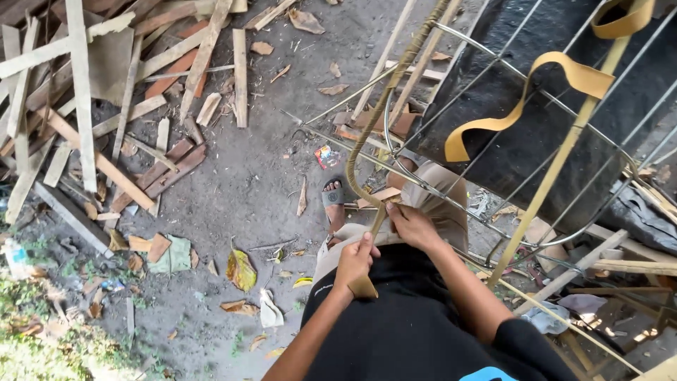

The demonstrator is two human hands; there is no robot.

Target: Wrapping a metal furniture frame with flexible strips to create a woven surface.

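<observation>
A metal wire frame (451, 35) with curved rods stands in front of me, partly wound with tan rattan strip (518, 113). My left hand (355, 259) is closed on the free end of a flat tan strip (364, 286), holding it low near my lap. Just above and to the right, my right hand (412, 226) presses on the wrapped curved rod (367, 127) where the strip meets it. A loose loop of the same strip hangs off an upright rod on the right. My foot in a sandal (333, 201) rests on the dirt below.
A heap of scrap wooden slats (84, 92) and offcuts covers the ground to the left. Dry leaves (240, 269) and litter lie on the grey dirt. A dark slab (522, 141) sits behind the frame. More slats and cloth lie at the lower right.
</observation>
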